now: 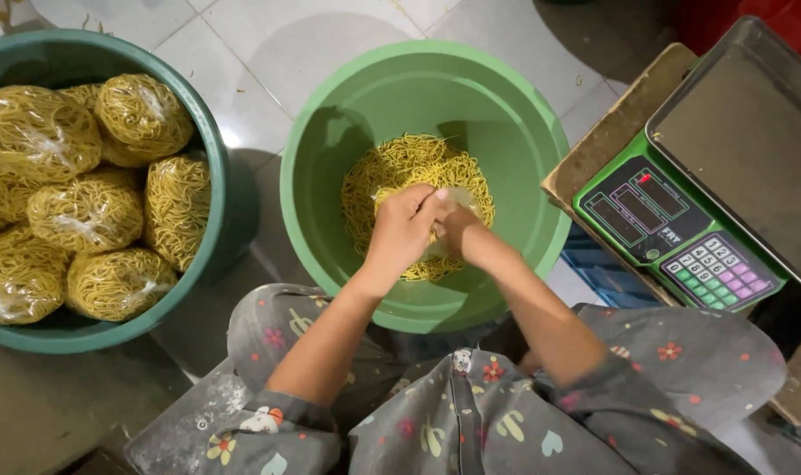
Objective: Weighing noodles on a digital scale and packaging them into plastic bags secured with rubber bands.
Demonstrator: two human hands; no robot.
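Clear plastic bag (451,211), thin, see-thru, held mid light-green tub (330,149). L hand (401,230) fingers curled, pinching bag rim; R hand (458,230) closed on bag too. Loose yellow noodles (392,167) at tub bottom. Dark-green tub (209,132) at 9 o'clock w/ bagged noodle bundles (84,211). Green scale (682,237) at 3.

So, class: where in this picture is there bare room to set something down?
Free: the scale's flat tray, and the tiled floor between both tubs. Crowded: the dark tub of bagged noodles; the green basin, where both hands work.
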